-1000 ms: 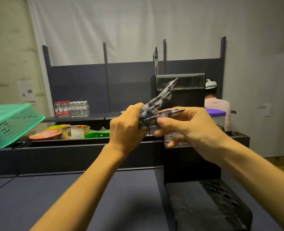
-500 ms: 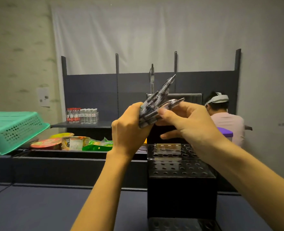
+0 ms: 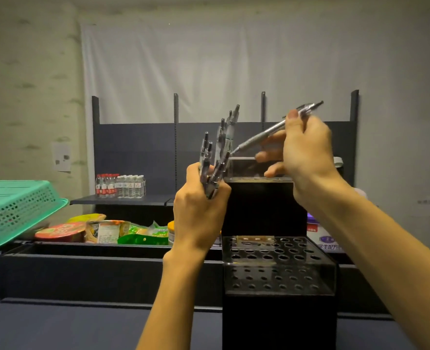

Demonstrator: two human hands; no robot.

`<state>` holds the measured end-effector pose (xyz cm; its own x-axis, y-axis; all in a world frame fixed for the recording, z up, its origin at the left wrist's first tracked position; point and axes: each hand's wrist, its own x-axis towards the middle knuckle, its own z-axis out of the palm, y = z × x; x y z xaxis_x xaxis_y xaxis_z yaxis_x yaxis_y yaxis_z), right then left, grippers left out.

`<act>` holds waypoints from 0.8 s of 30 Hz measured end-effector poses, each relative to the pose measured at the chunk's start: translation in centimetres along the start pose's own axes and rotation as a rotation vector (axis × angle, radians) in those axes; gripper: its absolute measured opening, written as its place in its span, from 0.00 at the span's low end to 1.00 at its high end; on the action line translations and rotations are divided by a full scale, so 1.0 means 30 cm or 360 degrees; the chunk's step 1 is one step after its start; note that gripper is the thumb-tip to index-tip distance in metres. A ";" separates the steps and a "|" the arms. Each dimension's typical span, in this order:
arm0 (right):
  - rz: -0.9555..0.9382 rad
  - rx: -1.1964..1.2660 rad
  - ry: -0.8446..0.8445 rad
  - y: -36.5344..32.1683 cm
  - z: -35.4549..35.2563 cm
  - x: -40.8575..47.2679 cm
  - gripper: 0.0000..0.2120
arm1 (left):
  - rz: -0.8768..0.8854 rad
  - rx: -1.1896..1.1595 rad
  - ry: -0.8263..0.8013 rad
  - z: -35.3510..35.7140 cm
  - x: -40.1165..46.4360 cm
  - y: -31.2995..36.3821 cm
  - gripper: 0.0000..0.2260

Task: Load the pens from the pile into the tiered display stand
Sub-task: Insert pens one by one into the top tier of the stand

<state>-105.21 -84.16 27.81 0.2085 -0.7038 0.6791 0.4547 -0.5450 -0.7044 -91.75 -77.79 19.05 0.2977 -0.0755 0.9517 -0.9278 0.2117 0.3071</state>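
Observation:
My left hand (image 3: 198, 210) grips a bunch of clear pens (image 3: 217, 157) that fan upward, held just left of the display stand's upper tier. My right hand (image 3: 305, 152) pinches a single grey pen (image 3: 264, 135), tilted with its tip down-left toward the bunch and its clicker end up-right. It hovers above the top tier. The black tiered display stand (image 3: 277, 266) stands in front of me, its clear perforated tiers showing rows of round holes with no pens in them.
A green plastic basket (image 3: 14, 210) sits at the left on a dark bin (image 3: 95, 271) holding snack packets and noodle bowls (image 3: 102, 231). Water bottles (image 3: 120, 185) stand on a dark shelf behind. A dark counter (image 3: 70, 327) lies below.
My right hand has pulled one pen out of the bunch and lifted it up and to the right. The left hand has turned the bunch more upright. The view has tilted upward.

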 end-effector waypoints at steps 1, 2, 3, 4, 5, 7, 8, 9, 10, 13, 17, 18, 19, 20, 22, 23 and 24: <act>-0.0068 -0.0072 0.0066 -0.003 0.005 0.020 0.11 | -0.0022 -0.0033 0.0008 0.002 0.000 0.003 0.06; -0.0130 -0.0153 0.0132 -0.003 0.011 0.043 0.11 | -0.0044 -0.0066 0.0020 0.001 0.000 0.004 0.06; -0.0188 -0.0232 0.0183 -0.003 0.015 0.069 0.10 | -0.0067 -0.0095 0.0033 0.001 0.001 0.001 0.05; -0.0245 -0.0315 0.0220 -0.001 0.020 0.093 0.09 | -0.0094 -0.0131 0.0042 -0.002 0.002 -0.001 0.05; -0.0292 -0.0415 0.0237 0.006 0.025 0.117 0.08 | -0.0127 -0.0169 0.0048 -0.005 0.003 -0.006 0.04; -0.0324 -0.0654 0.0211 0.024 0.038 0.161 0.09 | -0.0190 -0.0217 0.0072 -0.011 0.004 -0.014 0.04; -0.0304 -0.0752 0.0177 0.033 0.046 0.181 0.09 | -0.0214 -0.0230 0.0088 -0.014 0.004 -0.016 0.04; -0.0269 -0.0820 0.0135 0.042 0.055 0.202 0.09 | -0.0236 -0.0248 0.0100 -0.015 0.003 -0.018 0.05; -0.0231 -0.0867 0.0085 0.049 0.063 0.221 0.09 | -0.0255 -0.0271 0.0107 -0.017 0.001 -0.019 0.05; -0.0093 -0.0943 -0.0063 0.063 0.087 0.264 0.08 | -0.0274 -0.0317 0.0117 -0.012 -0.002 -0.019 0.05; 0.0011 -0.1010 -0.0285 0.043 0.108 0.291 0.11 | -0.0294 -0.0355 0.0103 0.009 -0.005 -0.008 0.04; 0.0011 -0.1023 -0.0354 0.039 0.112 0.295 0.11 | -0.0309 -0.0376 0.0097 0.015 -0.006 -0.004 0.04; 0.0007 -0.1042 -0.0426 0.038 0.114 0.296 0.12 | -0.0321 -0.0401 0.0091 0.020 -0.006 0.001 0.04; 0.0004 -0.1063 -0.0493 0.041 0.116 0.295 0.12 | -0.0327 -0.0421 0.0086 0.022 -0.007 0.005 0.04; -0.0006 -0.1076 -0.0596 0.054 0.119 0.290 0.14 | -0.0328 -0.0436 0.0097 0.025 -0.007 0.011 0.04; 0.0000 -0.1055 -0.0630 0.061 0.119 0.286 0.14 | -0.0331 -0.0441 0.0107 0.025 -0.007 0.014 0.04; 0.0015 -0.1020 -0.0650 0.064 0.119 0.281 0.15 | -0.0335 -0.0449 0.0113 0.025 -0.008 0.017 0.04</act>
<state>-99.49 -89.52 32.90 0.5707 -0.5531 0.6070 -0.1149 -0.7856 -0.6079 -92.47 -78.41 18.97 0.5001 -0.0800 0.8623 -0.7489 0.4599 0.4770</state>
